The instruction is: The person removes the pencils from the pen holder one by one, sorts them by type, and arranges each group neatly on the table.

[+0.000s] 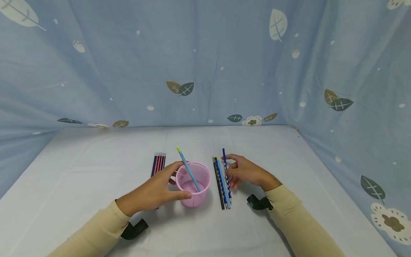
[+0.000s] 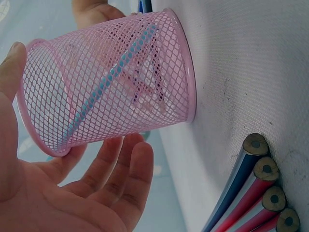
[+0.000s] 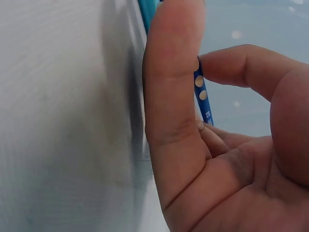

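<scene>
My left hand (image 1: 154, 191) holds a pink mesh pencil cup (image 1: 194, 202) by its rim, thumb at the front and fingers around the far side. The cup stands upright on the table with one light blue pencil (image 1: 187, 165) leaning inside it; its yellow-green end sticks out above the rim. My right hand (image 1: 246, 172) pinches a dark blue pencil with pale dots (image 3: 202, 89) between thumb and fingers. Beside that pencil lie several others: a dark one (image 1: 218, 185), a blue dotted one and a light blue one. The right fingers partly hide the held pencil.
Several red and dark blue striped pencils (image 1: 158, 162) lie side by side left of the cup, partly behind the left hand. A white cloth (image 1: 96, 160) covers the table. Blue leaf-patterned curtains (image 1: 218, 64) hang behind and at the sides.
</scene>
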### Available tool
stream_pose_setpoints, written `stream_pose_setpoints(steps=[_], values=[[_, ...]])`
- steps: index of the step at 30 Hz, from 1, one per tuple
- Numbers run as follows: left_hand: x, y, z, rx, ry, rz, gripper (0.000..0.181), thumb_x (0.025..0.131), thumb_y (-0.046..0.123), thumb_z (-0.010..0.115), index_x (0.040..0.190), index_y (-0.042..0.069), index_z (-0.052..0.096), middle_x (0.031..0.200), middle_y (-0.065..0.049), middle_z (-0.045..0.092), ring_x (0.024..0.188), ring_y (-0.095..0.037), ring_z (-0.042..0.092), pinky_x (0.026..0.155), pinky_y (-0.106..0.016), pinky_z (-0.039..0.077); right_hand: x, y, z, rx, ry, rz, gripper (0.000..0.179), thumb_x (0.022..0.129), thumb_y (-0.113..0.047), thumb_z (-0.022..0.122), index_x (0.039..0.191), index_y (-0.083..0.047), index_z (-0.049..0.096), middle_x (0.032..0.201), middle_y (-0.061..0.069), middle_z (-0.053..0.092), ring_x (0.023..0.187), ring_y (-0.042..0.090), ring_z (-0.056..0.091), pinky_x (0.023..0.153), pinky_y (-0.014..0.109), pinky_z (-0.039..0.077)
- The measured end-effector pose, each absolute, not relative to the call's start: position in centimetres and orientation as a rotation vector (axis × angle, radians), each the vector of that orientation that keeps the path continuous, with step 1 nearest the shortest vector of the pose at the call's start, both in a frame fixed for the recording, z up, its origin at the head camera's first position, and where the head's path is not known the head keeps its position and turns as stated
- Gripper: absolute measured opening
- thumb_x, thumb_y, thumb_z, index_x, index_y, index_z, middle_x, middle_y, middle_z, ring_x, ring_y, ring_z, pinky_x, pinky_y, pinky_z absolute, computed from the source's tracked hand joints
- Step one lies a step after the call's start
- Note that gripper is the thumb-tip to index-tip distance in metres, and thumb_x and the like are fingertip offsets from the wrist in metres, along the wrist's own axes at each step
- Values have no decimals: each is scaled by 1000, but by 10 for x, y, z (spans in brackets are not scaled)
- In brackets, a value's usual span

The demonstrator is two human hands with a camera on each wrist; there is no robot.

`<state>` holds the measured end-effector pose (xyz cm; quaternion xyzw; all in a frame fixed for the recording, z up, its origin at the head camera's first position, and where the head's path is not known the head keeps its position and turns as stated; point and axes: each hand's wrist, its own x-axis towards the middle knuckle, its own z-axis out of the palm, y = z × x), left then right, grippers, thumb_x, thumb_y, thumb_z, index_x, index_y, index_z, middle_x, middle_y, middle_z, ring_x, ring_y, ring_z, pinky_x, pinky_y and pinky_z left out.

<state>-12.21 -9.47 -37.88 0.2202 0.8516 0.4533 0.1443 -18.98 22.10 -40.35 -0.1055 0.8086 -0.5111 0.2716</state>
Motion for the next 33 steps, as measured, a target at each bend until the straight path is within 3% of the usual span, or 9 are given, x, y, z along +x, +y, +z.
stream_pose_setpoints(steps=[6,33], values=[[-122,-95,-378,644,2451,1323,85,80,47,82,149,23,38,134,2,55,114,-26,59,90,-41,52,-190,220,-408,-305,2189,-1328,73,94,-9,63,156,-5,23,86,14,65,59,19,68,61,37,61],[-122,-95,-379,659,2453,1309,87,81,48,81,150,21,37,137,-2,53,115,-27,58,90,-40,52,-182,214,-403,-315,2278,-1260,80,91,-12,72,156,-5,27,91,15,64,54,20,66,55,38,59]])
